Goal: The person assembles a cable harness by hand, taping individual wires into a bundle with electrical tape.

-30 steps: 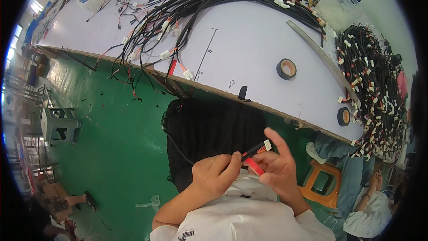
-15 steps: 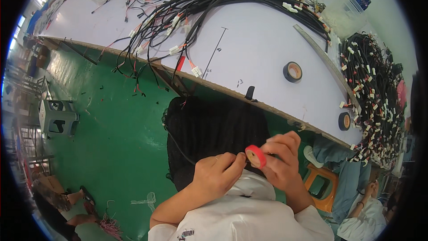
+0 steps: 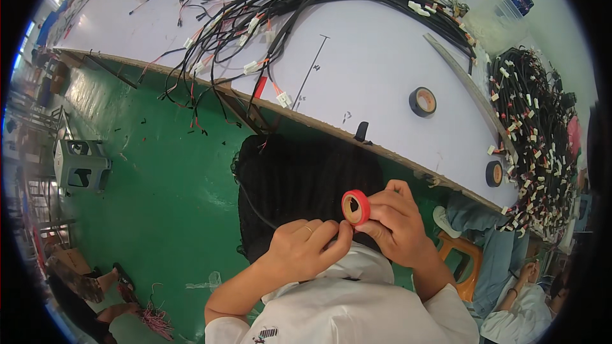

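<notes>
My right hand (image 3: 396,224) grips a small red tape roll (image 3: 356,207), its hole turned toward the camera. My left hand (image 3: 307,246) pinches at the roll's lower edge, fingertips touching those of the right hand. Both hands are held close to my chest, above a thick black bundle of wires (image 3: 299,185) that hangs in front of me. What exactly the left fingers pinch is too small to tell.
A white workboard (image 3: 370,70) carries a black wire harness (image 3: 268,13) with white connectors. Two black tape rolls (image 3: 422,101) (image 3: 494,173) lie on it. A heap of wires (image 3: 535,146) is at the right. Green floor (image 3: 146,185), grey stool (image 3: 80,164), orange stool (image 3: 462,258), a seated person (image 3: 510,306).
The red tape roll has turned from edge-on with a black strip to hole facing the camera. Both hands have stayed close together at my chest.
</notes>
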Motion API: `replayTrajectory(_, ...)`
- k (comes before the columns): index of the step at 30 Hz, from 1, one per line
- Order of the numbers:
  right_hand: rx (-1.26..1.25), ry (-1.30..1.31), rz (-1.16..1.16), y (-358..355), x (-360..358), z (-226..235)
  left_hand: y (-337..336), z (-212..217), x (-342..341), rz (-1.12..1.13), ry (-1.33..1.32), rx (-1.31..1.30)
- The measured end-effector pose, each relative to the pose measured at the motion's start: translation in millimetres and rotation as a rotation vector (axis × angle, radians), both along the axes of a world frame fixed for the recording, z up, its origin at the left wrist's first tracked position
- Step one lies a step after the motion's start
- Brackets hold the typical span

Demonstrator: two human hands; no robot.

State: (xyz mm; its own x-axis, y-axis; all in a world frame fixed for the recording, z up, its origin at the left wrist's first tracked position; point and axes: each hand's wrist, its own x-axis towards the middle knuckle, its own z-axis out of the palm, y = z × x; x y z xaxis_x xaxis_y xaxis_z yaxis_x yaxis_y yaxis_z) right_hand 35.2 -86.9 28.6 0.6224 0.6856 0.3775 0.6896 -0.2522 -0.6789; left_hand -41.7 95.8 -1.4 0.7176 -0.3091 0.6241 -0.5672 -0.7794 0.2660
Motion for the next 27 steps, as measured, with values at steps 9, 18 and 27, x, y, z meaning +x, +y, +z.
replayTrajectory(9,-0.194,0.577,0.080,2.1,10.9,11.7,12.4,0.2,10.0,-0.072,-0.143,0.117)
replayTrajectory(18,0.213,1.675,0.162,-13.9,25.1,-44.6,7.4,-15.6,3.9,-0.009,0.018,-0.259)
replayTrajectory(27,0.328,0.855,0.268,19.6,2.5,-35.5,2.1,-15.9,2.5,0.000,0.205,-0.605)
